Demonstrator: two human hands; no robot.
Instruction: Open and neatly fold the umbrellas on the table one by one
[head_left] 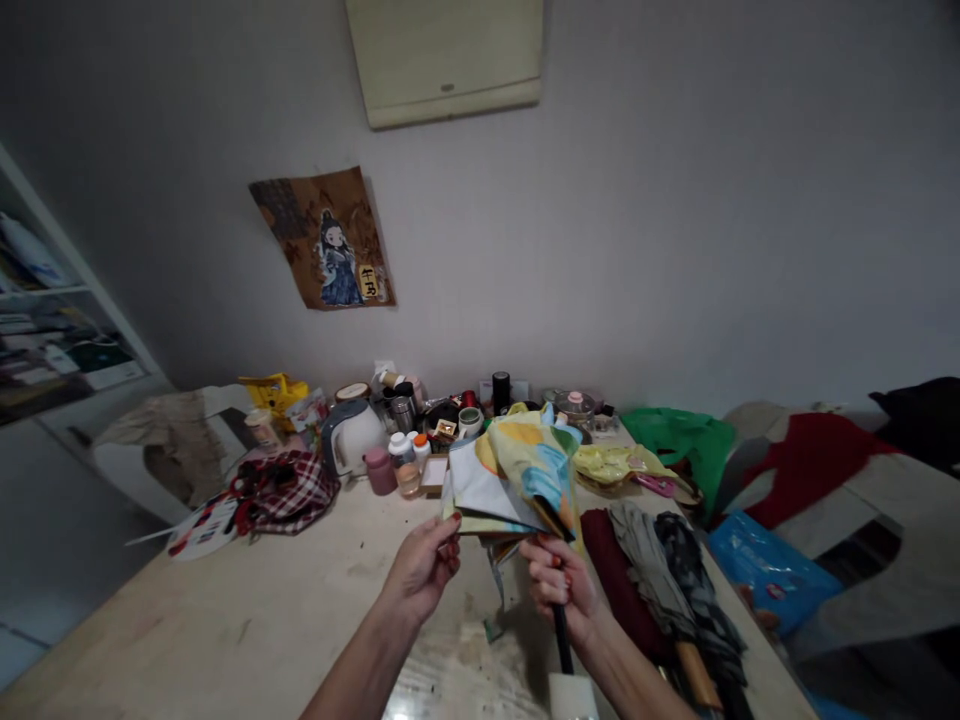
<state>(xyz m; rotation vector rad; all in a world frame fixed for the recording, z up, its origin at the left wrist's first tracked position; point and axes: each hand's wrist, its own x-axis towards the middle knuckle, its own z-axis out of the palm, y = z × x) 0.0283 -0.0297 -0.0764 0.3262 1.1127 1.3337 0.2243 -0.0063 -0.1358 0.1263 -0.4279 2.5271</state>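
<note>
A partly folded umbrella (536, 465) with a yellow, blue and white patterned canopy is held up over the table, its loose panels bunched in layers. My right hand (559, 580) is closed around it below the canopy, where a black shaft runs down to a white handle (571, 695) at the bottom edge of the view. With thumb and fingers pinched, my left hand (424, 565) grips the left edge of a canopy panel. To the right lie several folded umbrellas: a dark red one (622, 580), a grey one (652, 565) and a dark patterned one (694, 570).
Along the wall, the table (285, 620) bears a white kettle (356, 440), a pink jar (380, 470), bottles (405, 465) and a glass-lidded pot (576, 405). A checked cloth bag (292, 490) sits at left. Chairs stand at both sides; a green bag (679, 440) is at right.
</note>
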